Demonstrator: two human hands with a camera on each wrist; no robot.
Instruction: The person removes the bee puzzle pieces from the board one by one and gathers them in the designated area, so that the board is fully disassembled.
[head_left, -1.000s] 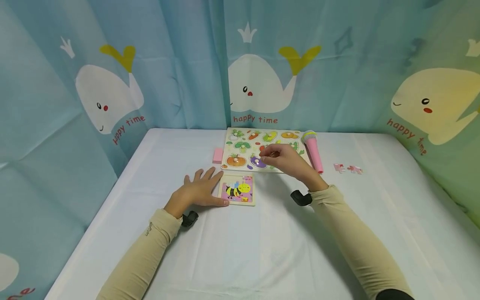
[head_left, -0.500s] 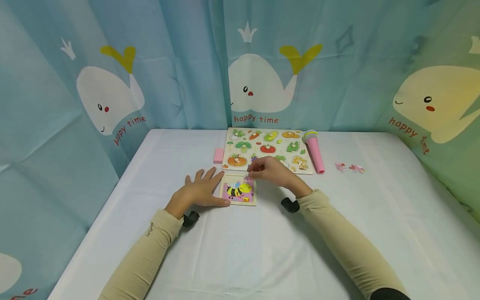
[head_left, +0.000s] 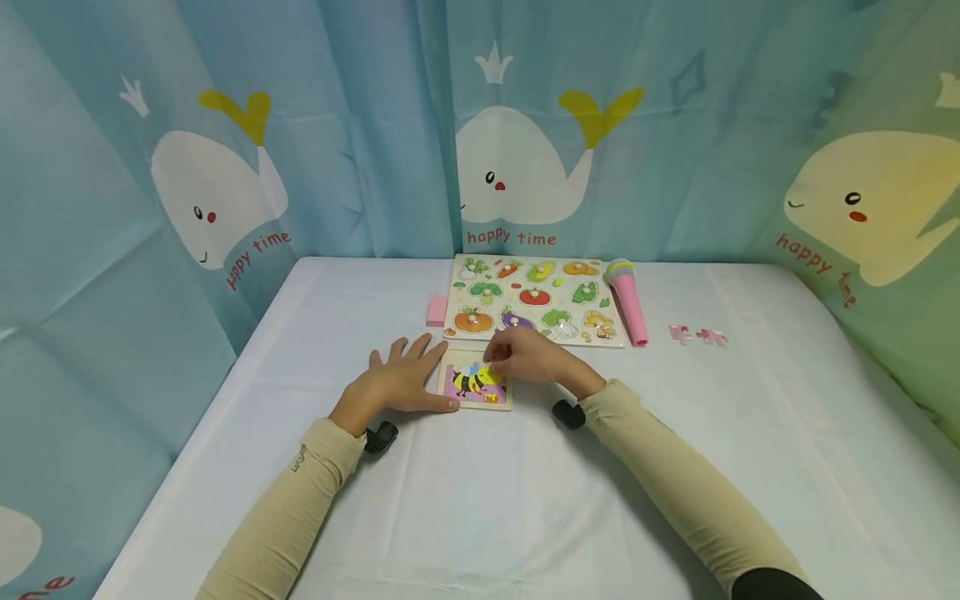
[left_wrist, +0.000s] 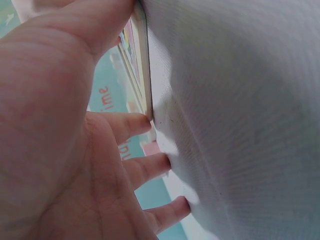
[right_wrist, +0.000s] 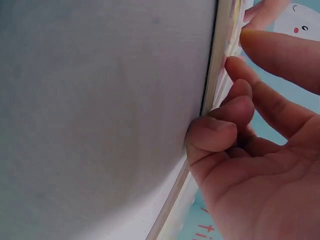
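Note:
A small wooden jigsaw puzzle with a bee picture (head_left: pixel 476 385) lies flat on the table. My left hand (head_left: pixel 405 379) spreads beside it, thumb and index fingertips at the corners of its left edge. In the left wrist view, the fingertips (left_wrist: pixel 161 161) of that hand rest on the cloth by the frame. My right hand (head_left: pixel 528 357) reaches over the upper right corner of the puzzle. In the right wrist view, the thumb and index fingertips (right_wrist: pixel 234 65) are right at the puzzle's surface, the other fingers curled; I cannot tell whether they pinch a piece.
Behind the bee puzzle lies a vegetable peg board (head_left: pixel 534 312). A pink block (head_left: pixel 436 311) is at the board's left, a pink toy microphone (head_left: pixel 628 304) at its right. Two loose jigsaw pieces (head_left: pixel 697 335) lie farther right. A blue whale curtain (head_left: pixel 390 133) hangs behind the table.
My right hand has come down and left from over the vegetable board to the upper right of the bee puzzle. My left hand has stayed in place.

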